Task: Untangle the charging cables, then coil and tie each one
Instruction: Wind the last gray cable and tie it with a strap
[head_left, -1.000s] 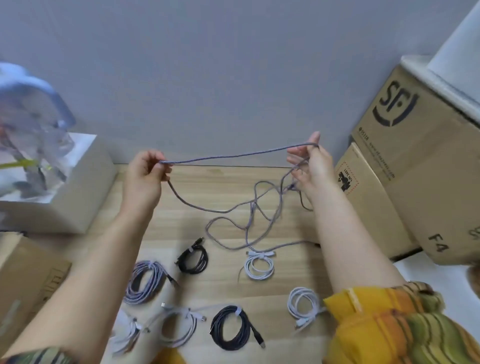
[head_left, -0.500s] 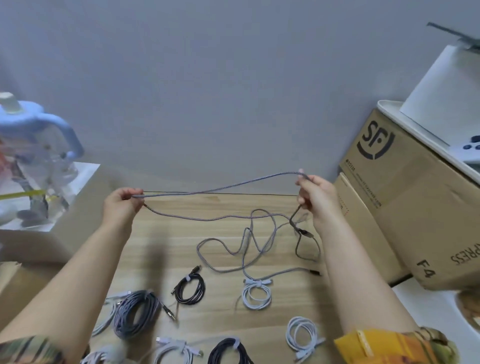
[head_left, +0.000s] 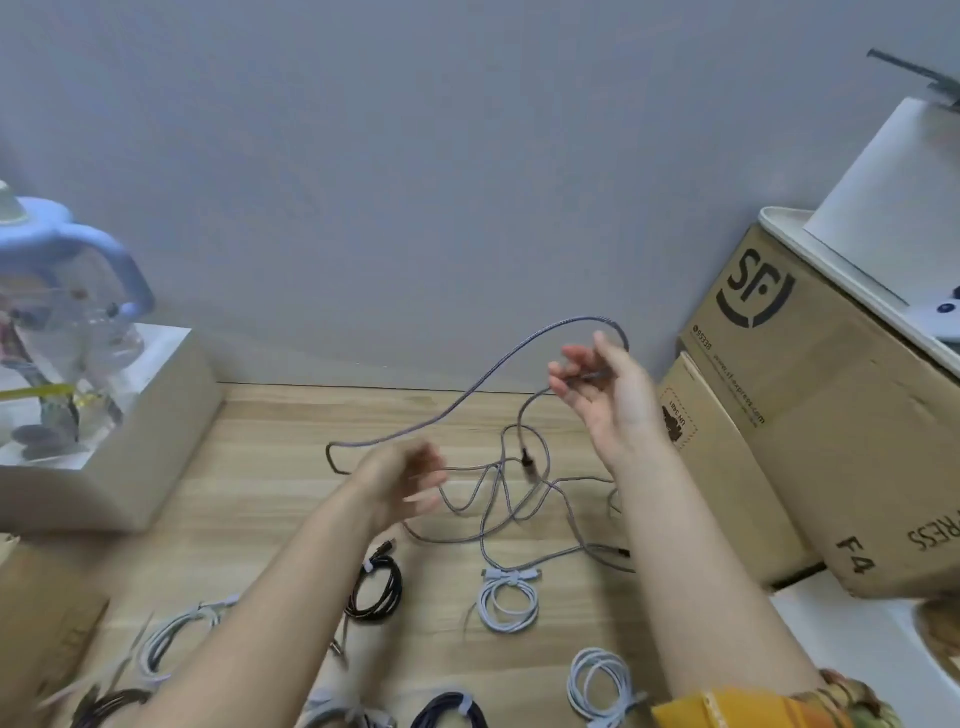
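We see right hand (head_left: 613, 395) raised, grip pinching grey cable (head_left: 498, 374) end; left hand (head_left: 402, 480) blurred, fingers loose, over tangle on table (head_left: 270, 467).

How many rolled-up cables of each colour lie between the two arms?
White coiled cables: 3 (one is blurred and cut off by the bottom edge)
Black coiled cables: 2
Total: 5

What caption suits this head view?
Right hand lifts a loose grey cable above coiled, tied cables on the wooden table.
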